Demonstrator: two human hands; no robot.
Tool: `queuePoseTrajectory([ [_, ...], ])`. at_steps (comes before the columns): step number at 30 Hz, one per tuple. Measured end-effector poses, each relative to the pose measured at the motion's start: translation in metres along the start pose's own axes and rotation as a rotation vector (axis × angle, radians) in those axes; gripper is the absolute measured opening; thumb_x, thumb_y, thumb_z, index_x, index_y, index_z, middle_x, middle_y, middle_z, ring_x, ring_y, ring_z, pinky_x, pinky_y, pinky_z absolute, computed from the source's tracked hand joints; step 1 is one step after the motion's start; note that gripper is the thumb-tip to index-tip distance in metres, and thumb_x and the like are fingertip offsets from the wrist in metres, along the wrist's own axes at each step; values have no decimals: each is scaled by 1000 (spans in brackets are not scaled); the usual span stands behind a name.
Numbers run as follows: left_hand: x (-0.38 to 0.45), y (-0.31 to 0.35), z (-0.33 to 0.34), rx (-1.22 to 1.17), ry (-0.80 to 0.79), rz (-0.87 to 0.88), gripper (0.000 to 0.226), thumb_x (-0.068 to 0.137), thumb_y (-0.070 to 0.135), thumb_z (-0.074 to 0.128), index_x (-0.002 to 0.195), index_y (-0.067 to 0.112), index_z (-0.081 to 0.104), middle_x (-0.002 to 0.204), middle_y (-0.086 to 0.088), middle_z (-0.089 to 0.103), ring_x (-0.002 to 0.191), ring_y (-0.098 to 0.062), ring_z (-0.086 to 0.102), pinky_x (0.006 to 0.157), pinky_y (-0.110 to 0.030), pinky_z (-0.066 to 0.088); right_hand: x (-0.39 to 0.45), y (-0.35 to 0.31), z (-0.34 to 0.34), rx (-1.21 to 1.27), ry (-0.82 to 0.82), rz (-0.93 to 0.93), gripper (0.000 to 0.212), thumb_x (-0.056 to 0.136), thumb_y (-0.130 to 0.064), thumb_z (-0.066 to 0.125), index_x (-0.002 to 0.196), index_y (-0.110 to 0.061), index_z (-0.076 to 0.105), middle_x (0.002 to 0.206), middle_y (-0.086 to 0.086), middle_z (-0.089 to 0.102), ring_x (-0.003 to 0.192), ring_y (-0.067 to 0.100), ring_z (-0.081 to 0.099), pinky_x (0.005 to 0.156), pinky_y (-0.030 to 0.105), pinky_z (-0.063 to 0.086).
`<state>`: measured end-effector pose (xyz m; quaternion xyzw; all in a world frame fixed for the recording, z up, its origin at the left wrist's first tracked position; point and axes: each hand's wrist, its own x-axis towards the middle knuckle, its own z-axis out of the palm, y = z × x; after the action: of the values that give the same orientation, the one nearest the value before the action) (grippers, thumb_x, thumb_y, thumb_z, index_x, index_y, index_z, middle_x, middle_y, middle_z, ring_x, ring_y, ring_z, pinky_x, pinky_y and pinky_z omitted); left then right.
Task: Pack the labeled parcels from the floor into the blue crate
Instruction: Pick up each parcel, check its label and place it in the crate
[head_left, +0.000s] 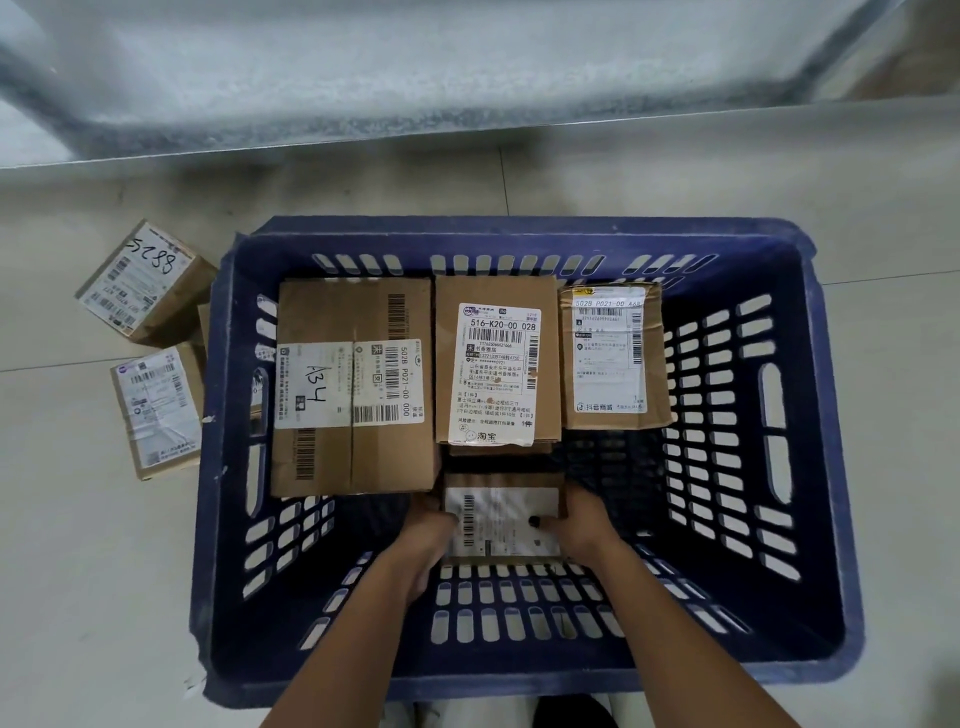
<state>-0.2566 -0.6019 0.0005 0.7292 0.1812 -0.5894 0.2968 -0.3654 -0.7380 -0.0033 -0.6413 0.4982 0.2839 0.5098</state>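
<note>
The blue crate (810, 519) stands on the floor below me. Inside it lie three labeled cardboard parcels side by side: a large one marked A34 (353, 384) at the left, a middle one (496, 364), and a smaller one (613, 358) at the right. Low in the crate near its front wall sits a small labeled parcel (501, 519). My left hand (431, 525) grips its left side and my right hand (576, 525) grips its right side, thumb on the label. Two more labeled parcels lie on the floor left of the crate, one marked 5288 (143, 283) and another (158, 410).
A grey metal ledge or shelf (467, 78) runs across the far side of the tiled floor. The crate's right half shows bare slotted bottom. A third box edge peeks out between the floor parcels and the crate wall.
</note>
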Motion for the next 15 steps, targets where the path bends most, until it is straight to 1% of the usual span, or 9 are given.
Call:
queuePoseTrajectory([
  [2, 1, 1, 3, 10, -7, 33, 52, 90, -7, 31, 134, 18, 43, 125, -11, 58, 106, -25, 59, 88, -37, 52, -1, 0, -1, 36, -8, 28, 48, 84, -1, 62, 129, -3, 47, 130, 16, 54, 121, 28, 51, 95, 27, 43],
  [5, 0, 1, 1, 27, -10, 57, 56, 91, -6, 32, 139, 24, 38, 130, -10, 55, 114, -27, 56, 95, -41, 50, -5, -2, -3, 83, -40, 54, 47, 85, -4, 63, 129, -4, 48, 131, 15, 54, 120, 27, 52, 98, 31, 45],
  [7, -6, -2, -3, 40, -15, 69, 54, 91, -5, 36, 138, 24, 38, 131, -9, 54, 116, -27, 55, 97, -43, 49, -14, -4, -10, 127, -36, 93, 48, 83, -8, 66, 127, -5, 47, 125, 11, 57, 109, 23, 56, 85, 26, 49],
  [9, -25, -5, -9, 70, -15, 70, 49, 91, -1, 42, 136, 18, 39, 132, -11, 53, 118, -29, 54, 101, -45, 45, -31, -8, -20, 148, -2, 125, 52, 82, -13, 69, 127, -5, 43, 121, 7, 56, 101, 20, 54, 69, 20, 47],
  [10, -39, -4, -13, 56, -1, 63, 47, 91, -1, 45, 136, 12, 40, 132, -14, 53, 119, -31, 52, 102, -44, 43, -42, -12, -26, 139, 22, 127, 60, 80, -14, 70, 131, -4, 40, 124, 9, 56, 103, 22, 54, 69, 20, 46],
  [11, -56, -2, -16, 30, 12, 51, 48, 90, -4, 47, 136, 5, 38, 132, -18, 52, 121, -33, 51, 102, -41, 42, -56, -18, -33, 129, 44, 125, 69, 79, -15, 72, 136, -5, 35, 127, 12, 54, 109, 25, 54, 77, 23, 46],
  [13, -96, 6, -26, -16, 28, 20, 50, 88, -8, 48, 136, -1, 36, 132, -23, 50, 121, -36, 49, 94, -39, 42, -91, -39, -47, 105, 53, 119, 83, 76, -18, 75, 143, -7, 26, 135, 13, 49, 119, 27, 51, 94, 32, 45],
  [14, -119, 11, -34, -25, 29, 16, 50, 88, -9, 49, 136, -1, 37, 127, -23, 53, 114, -38, 53, 86, -39, 43, -110, -53, -55, 100, 43, 108, 86, 76, -18, 76, 144, -9, 24, 137, 13, 48, 121, 27, 50, 99, 36, 44],
  [15, -144, 20, -42, -18, 23, 22, 49, 87, -8, 49, 134, 0, 38, 114, -20, 59, 99, -36, 58, 75, -37, 43, -130, -70, -64, 97, 36, 88, 87, 75, -18, 76, 144, -11, 24, 140, 13, 45, 122, 27, 49, 102, 39, 44],
])
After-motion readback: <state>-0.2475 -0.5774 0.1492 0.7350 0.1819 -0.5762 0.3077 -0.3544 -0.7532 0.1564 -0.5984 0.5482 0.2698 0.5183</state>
